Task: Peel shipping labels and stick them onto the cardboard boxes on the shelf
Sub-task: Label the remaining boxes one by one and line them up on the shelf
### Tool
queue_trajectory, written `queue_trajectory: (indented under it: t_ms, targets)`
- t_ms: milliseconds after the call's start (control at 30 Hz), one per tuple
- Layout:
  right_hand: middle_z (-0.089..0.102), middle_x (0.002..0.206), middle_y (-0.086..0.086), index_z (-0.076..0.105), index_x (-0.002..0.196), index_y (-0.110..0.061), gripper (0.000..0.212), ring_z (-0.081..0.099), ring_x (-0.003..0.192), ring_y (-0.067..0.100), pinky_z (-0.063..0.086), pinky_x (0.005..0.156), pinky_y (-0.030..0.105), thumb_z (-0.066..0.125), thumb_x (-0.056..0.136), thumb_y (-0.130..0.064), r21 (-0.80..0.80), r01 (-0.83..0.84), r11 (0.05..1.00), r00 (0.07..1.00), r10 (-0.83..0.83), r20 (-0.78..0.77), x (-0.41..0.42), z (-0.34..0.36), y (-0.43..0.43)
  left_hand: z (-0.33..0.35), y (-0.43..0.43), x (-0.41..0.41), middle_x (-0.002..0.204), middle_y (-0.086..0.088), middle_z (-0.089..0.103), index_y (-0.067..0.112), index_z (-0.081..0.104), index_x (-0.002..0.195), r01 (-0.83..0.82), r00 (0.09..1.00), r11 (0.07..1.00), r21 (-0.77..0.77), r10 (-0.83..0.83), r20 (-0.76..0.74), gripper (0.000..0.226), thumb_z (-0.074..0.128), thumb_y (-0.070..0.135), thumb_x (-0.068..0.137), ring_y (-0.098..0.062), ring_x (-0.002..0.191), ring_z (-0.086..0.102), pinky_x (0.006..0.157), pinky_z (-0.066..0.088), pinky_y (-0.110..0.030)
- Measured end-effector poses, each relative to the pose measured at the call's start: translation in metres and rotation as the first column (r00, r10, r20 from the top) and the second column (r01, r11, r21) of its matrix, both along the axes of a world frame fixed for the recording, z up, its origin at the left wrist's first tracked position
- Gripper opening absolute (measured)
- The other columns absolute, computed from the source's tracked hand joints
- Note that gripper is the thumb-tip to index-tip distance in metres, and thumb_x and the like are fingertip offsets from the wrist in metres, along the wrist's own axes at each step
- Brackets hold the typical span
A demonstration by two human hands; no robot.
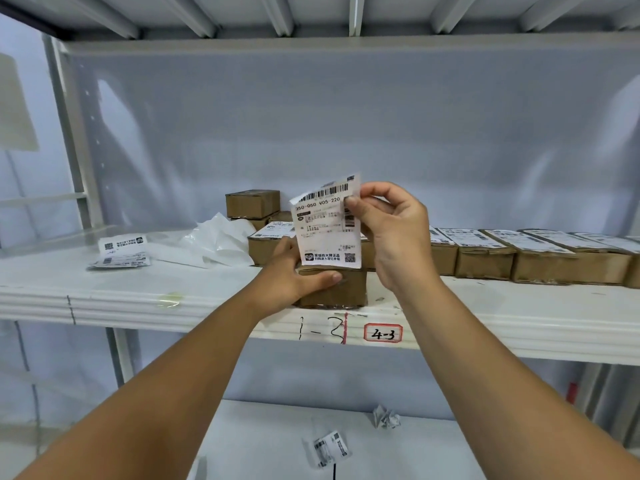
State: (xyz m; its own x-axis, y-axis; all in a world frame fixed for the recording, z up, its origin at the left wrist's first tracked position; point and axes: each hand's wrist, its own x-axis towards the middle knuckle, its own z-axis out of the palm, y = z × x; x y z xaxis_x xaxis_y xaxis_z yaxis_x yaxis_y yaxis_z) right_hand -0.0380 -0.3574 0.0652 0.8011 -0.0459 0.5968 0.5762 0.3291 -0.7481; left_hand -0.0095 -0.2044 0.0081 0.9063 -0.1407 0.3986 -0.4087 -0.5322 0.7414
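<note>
My right hand (391, 233) pinches the upper right edge of a white shipping label (327, 226) and holds it upright above the shelf. Below the label stands a small brown cardboard box (341, 289) at the shelf's front edge. My left hand (294, 275) grips that box, thumb along its front top edge. Behind it sits a labelled box (266, 245), and a row of labelled boxes (540, 254) runs off to the right. Unlabelled boxes (252, 203) are stacked at the back.
A small stack of labels (121, 252) lies on the white shelf (138, 296) at left, beside crumpled white plastic (216, 242). The shelf edge carries a tag reading 4-3 (383, 333). On the lower shelf lie crumpled backing scraps (330, 446) and a paper ball (385, 416).
</note>
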Motion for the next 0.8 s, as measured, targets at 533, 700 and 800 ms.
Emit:
queue_trajectory:
  t_ms: [533, 700, 800]
  targets:
    - [0.067, 0.106, 0.011, 0.070, 0.078, -0.018, 0.037, 0.066, 0.092, 0.024, 0.056, 0.085, 0.038, 0.052, 0.086, 0.013, -0.283, -0.021, 0.959, 0.971, -0.048, -0.236, 0.035, -0.014, -0.004, -0.005, 0.000, -0.008, 0.127, 0.011, 0.049, 0.035, 0.033, 0.132, 0.034, 0.996, 0.994, -0.108, -0.025, 0.083, 0.089, 0.071, 0.060, 0.056, -0.007, 0.120, 0.050, 0.100, 0.044, -0.032]
    - [0.064, 0.118, 0.008, 0.072, 0.080, -0.024, 0.038, 0.062, 0.107, 0.025, 0.052, 0.095, 0.039, 0.054, 0.087, 0.010, -0.312, 0.030, 0.950, 0.971, -0.102, -0.218, 0.042, -0.022, -0.004, -0.014, 0.001, -0.007, 0.123, 0.010, 0.057, 0.039, 0.031, 0.119, -0.025, 0.986, 0.979, -0.204, 0.058, 0.155, 0.079, 0.073, 0.065, 0.059, -0.010, 0.117, 0.055, 0.099, 0.046, -0.041]
    - [0.062, 0.125, 0.006, 0.072, 0.084, -0.022, 0.037, 0.061, 0.110, 0.022, 0.049, 0.099, 0.037, 0.055, 0.087, 0.010, -0.277, 0.048, 0.960, 0.971, -0.109, -0.212, 0.043, -0.026, -0.002, -0.015, 0.001, -0.007, 0.118, 0.011, 0.061, 0.039, 0.031, 0.120, -0.027, 0.979, 0.979, -0.201, 0.067, 0.194, 0.078, 0.076, 0.060, 0.061, -0.010, 0.113, 0.057, 0.099, 0.046, -0.043]
